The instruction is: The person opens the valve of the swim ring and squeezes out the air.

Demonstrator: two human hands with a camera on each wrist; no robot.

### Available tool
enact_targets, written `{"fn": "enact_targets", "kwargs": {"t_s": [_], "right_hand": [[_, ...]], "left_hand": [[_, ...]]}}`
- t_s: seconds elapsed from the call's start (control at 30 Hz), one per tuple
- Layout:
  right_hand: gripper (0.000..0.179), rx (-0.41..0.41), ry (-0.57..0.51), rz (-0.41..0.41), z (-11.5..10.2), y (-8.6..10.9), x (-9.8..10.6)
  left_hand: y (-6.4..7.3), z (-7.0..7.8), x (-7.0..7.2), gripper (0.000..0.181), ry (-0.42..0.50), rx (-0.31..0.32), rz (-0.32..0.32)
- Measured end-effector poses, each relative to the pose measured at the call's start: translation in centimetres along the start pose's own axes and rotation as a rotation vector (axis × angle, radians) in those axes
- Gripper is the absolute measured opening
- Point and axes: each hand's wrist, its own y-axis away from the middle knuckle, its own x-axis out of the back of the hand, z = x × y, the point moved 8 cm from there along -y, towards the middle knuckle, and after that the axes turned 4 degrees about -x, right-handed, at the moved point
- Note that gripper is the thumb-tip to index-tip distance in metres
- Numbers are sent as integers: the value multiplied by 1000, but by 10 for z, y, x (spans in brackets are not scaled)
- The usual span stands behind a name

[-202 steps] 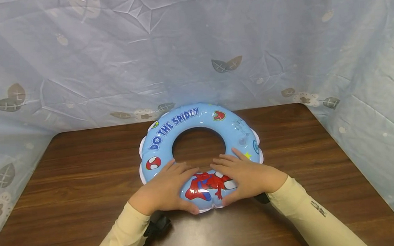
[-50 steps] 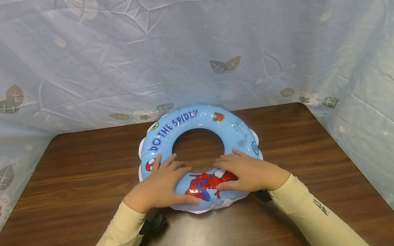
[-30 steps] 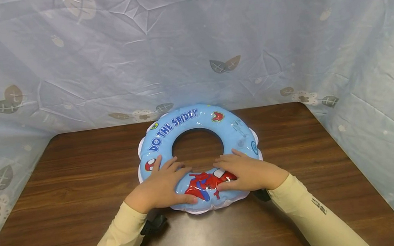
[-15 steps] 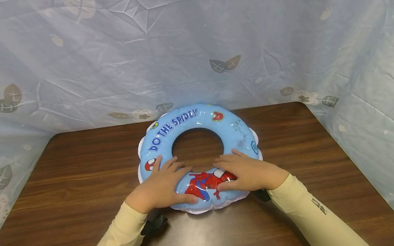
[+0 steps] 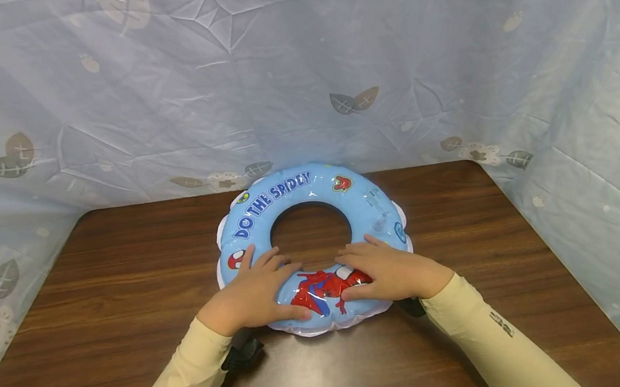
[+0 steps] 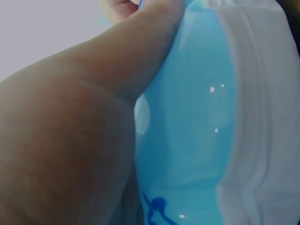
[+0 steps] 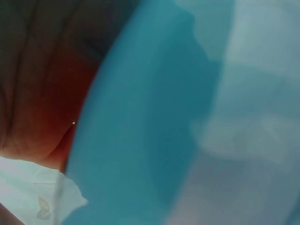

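Note:
A light blue inflatable swim ring [image 5: 336,182] with a white scalloped edge lies flat on the table, "DO THE SPIDEY" printed along its far left side. A red and blue cartoon figure covers its near side. My left hand [image 5: 252,295] rests on the near left part, fingers spread and pointing away from me, the thumb on the lower edge of the print. On the near right part rests my right hand [image 5: 395,272], its fingers reaching to the inner hole and its thumb across the figure. Both wrist views show the palms close against the ring's blue vinyl [image 6: 197,93].
The ring is on a dark brown wooden table [image 5: 131,280] with rounded far corners. A pale blue-grey curtain [image 5: 280,86] with leaf and flower prints hangs behind it and along both sides. A black wrist device [image 5: 243,352] sits under my left wrist.
Since the oldest frame, my left hand has shifted slightly left with fingers more spread, and my right thumb has moved from the near rim onto the figure. Over the last second both hands stay still.

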Motion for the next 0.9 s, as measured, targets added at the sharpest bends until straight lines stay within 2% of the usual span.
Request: {"fn": "enact_targets", "kwargs": {"t_s": [0.43,0.73,0.9], "right_hand": [[74,-1,12,-5,1,-1,-1],[86,-1,21,-7,-4,3,3],[86,6,18,-4,-6,3,4]], "left_hand": [[0,-1,-1,96,9,5,-12],[1,-2,6,97,-2,-14,58],[0,-3,7,95,-5,-14,66]]}}
